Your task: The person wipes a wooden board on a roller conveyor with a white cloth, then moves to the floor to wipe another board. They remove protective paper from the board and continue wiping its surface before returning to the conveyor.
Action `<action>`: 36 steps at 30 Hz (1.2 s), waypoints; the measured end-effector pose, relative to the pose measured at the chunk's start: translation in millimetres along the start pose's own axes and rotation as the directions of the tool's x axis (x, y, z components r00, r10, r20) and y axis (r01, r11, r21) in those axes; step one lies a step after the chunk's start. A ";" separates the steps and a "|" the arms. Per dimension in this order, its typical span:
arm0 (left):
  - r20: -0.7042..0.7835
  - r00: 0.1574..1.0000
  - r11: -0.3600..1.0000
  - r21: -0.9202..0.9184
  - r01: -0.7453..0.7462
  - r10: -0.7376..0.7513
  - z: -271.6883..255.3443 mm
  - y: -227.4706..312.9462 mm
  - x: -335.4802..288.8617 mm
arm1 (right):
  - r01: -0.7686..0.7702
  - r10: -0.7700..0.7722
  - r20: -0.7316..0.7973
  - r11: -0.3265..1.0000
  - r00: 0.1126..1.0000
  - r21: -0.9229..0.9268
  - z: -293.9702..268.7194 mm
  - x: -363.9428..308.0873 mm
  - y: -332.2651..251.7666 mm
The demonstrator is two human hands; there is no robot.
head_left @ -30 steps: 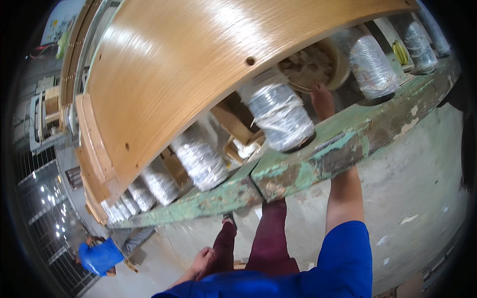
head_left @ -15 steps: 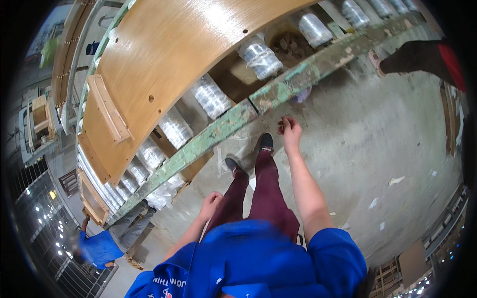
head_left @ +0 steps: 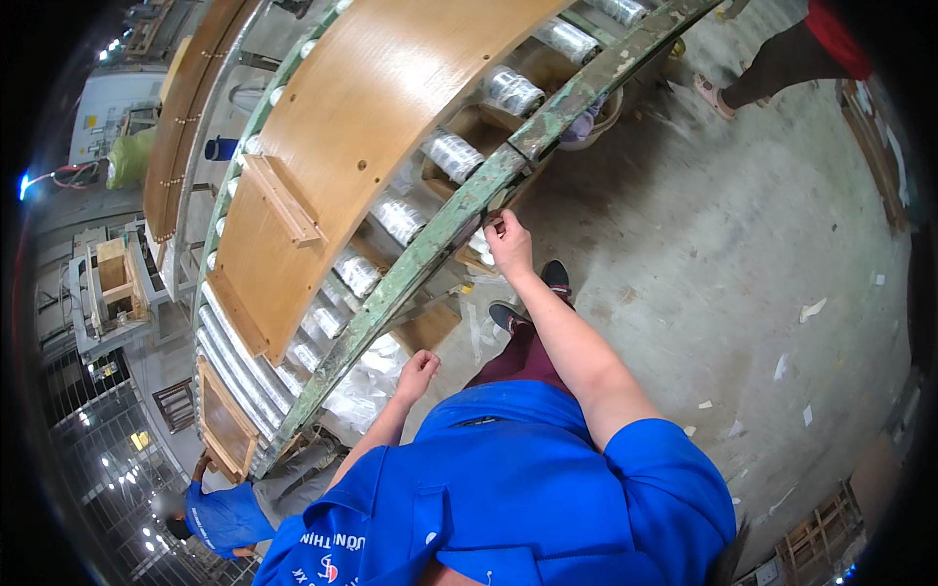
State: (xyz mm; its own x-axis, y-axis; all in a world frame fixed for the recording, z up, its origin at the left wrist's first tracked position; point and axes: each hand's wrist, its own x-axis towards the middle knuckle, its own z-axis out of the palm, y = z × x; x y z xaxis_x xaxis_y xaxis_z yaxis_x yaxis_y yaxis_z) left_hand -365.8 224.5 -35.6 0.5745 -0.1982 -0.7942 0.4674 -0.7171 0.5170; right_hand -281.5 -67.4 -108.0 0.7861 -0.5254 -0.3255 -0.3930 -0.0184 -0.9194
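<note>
The fingers [head_left: 496, 225] of the right hand [head_left: 511, 254] are drawn together at their tips, just beside the near rail [head_left: 391, 305] of the roller conveyor [head_left: 598, 92]; I cannot tell whether they touch its outer edge or pinch something small. The left hand [head_left: 420, 376] hangs apart from that edge, farther toward the conveyor's lower-left end, its fingers loosely curled with nothing seen in them; how tightly they are closed is unclear.

The wooden panel [head_left: 401, 73] lies flat on the plastic-wrapped rollers [head_left: 452, 154], between the near rail and the far rail [head_left: 249, 127], running from the lower-left end toward the upper right. Two wooden strips [head_left: 278, 198] lie on it near the lower-left end.

The panel looks broad and stiff, probably heavy to lift but ready to slide along the rollers. Its shiny face may be slick and easy to scratch, so the better hold seems to be by its long edges, palms flat against the sides, well apart. The rail looks rigid and flaking; its outer edge would give a firm though rough grip.
</note>
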 end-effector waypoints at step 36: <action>-0.015 1.000 0.232 -0.972 -0.016 0.007 77.3 122.3 72.8 | -0.401 0.317 0.388 0.903 0.865 0.156 -46.8 16.5 -21.5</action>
State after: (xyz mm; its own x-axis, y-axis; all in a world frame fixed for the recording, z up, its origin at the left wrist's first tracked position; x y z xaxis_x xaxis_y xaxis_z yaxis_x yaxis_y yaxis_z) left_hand -318.8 70.8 -54.9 0.5877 -0.1929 -0.7857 0.7528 0.4863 0.4437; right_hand -282.3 -115.4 -83.3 0.7406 -0.1305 -0.6592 -0.5954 0.3272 -0.7338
